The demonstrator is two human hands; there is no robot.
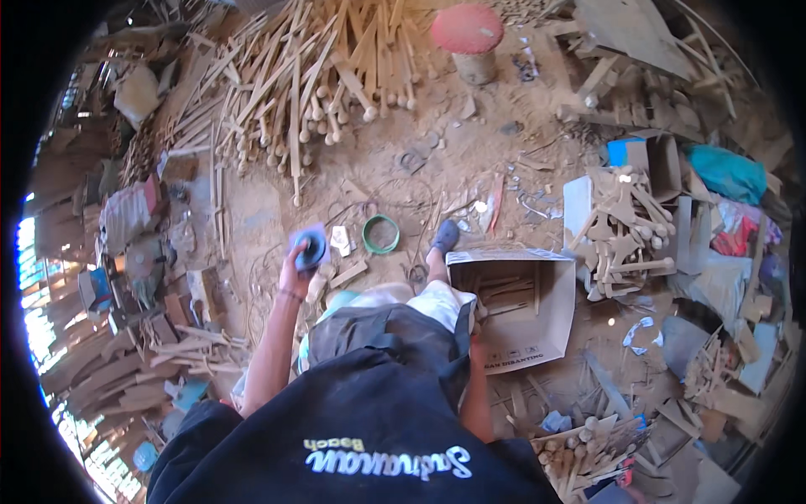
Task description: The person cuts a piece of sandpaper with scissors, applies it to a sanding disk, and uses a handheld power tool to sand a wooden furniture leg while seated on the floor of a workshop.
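Left hand point(295, 267) raised left of cardboard box point(514, 307), fingers wrapped tight round blue sanding block point(311, 247). Right hand point(478, 343) low at box's near-left corner, mostly hidden behind body, grip impossible to tell. Box open on dirt floor point(470, 151), wooden sticks inside. Green ring point(380, 233) left of box, beyond block. Pile of turned wooden pieces point(625, 228) right of box. Red stool point(468, 35) far beyond box.

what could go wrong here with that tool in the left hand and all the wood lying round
The left hand holds a round power tool out over a floor littered with offcuts and cords; a cord could snag or trip a foot. The right hand is mostly hidden beside the open cardboard box, so it may not steady anything. Dust could also blow up toward the face.
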